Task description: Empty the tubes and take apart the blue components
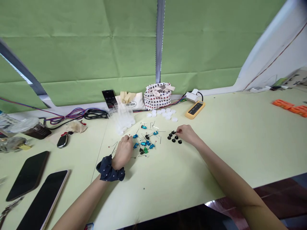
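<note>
Where right grip (186, 134) adjoins black pieces (176, 137), any hold unclear

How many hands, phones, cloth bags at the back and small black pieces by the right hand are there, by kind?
Hands: 2 (left hand, right hand)
Phones: 3
Cloth bags: 2
Black pieces: at least 6; fingers may hide more
Total: at least 13

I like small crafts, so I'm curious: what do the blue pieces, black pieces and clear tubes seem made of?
Blue pieces: probably coloured metal, from their shiny highlights.
Black pieces: perhaps plastic, uniformly dark with slight gloss; too small to be sure.
Clear tubes: likely plastic, smooth and see-through, though glass is possible.
</note>
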### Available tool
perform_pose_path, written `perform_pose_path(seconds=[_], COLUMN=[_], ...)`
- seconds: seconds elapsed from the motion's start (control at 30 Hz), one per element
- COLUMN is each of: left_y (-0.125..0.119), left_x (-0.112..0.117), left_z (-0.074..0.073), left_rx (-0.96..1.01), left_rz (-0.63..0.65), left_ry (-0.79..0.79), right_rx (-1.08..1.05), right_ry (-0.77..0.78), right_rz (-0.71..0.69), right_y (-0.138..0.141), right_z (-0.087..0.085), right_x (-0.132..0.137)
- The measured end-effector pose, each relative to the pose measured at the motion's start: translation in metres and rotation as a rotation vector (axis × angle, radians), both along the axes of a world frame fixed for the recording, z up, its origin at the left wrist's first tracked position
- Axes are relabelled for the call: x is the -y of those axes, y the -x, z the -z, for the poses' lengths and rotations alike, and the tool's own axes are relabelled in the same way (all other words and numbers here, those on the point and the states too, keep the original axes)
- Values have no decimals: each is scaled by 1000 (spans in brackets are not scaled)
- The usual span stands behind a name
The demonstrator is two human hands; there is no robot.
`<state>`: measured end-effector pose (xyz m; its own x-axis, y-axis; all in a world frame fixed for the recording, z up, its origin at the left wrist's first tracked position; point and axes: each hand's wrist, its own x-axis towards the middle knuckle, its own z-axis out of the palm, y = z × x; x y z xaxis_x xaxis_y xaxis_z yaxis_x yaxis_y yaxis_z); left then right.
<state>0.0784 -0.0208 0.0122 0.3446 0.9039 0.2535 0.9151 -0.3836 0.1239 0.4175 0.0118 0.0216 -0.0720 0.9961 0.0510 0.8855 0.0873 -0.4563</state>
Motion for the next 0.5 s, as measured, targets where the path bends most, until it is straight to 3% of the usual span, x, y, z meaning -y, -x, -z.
perform_pose_path(seconds=[0.13,0.23,0.3,0.4,0.5], left_y=[-1,-2,-3,-6,-8], left_x=[1,2,4,6,8], left_z=[1,-2,-5,-11,-17], left_rx=[-73,-105,-94,-58,-29], left_rz=[-17,-18,-1,16,-1], left_ry=[-7,4,11,9,-24], right_rx=[108,187,155,153,247], right_ry=[24,-56,-127,-123,-46], right_rz=[35,45,-64,-363,-451], right_y=[5,30,61,115,156], right_z=[-8,-24,-33,-39,-36], right_x=[0,-9,-23,-51,-73])
